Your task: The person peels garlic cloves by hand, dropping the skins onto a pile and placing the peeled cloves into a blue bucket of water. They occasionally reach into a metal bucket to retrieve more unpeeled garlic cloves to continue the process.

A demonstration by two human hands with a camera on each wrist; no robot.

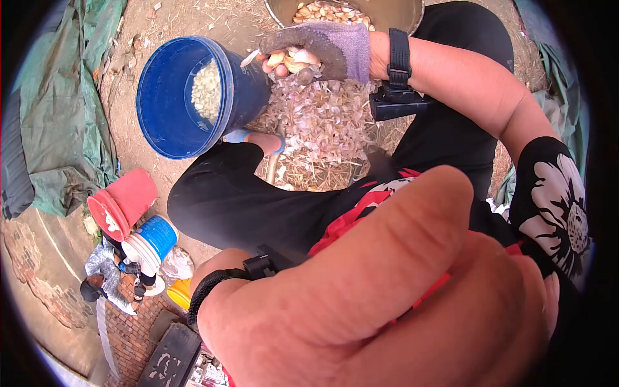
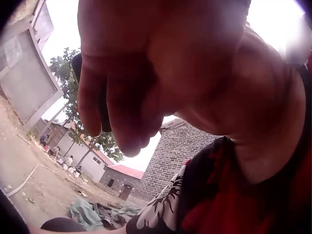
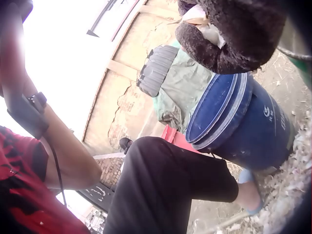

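My right hand (image 1: 322,55) wears a grey-purple glove with dark palm and bare fingertips. Its curled fingers hold several garlic cloves (image 1: 293,59), over a heap of papery garlic skins (image 1: 322,122). Between the dark glove fingers (image 3: 209,58) in the right wrist view, a whitish clove (image 3: 212,35) shows. My bare left hand (image 1: 387,277) is raised very close to the head camera, its thumb stretched across the view. From the left wrist, the hand's bent fingers (image 2: 124,112) are in shadow, with a dark edge between them; I cannot tell what it is.
A blue bucket (image 1: 151,97) holding peeled cloves stands left of the gloved hand. Behind that hand is a metal pot (image 1: 412,16) with unpeeled cloves. Red (image 1: 138,193) and blue-and-white buckets (image 1: 158,235) stand farther left, near another person (image 1: 106,271). A green tarp (image 1: 71,129) lies beyond.
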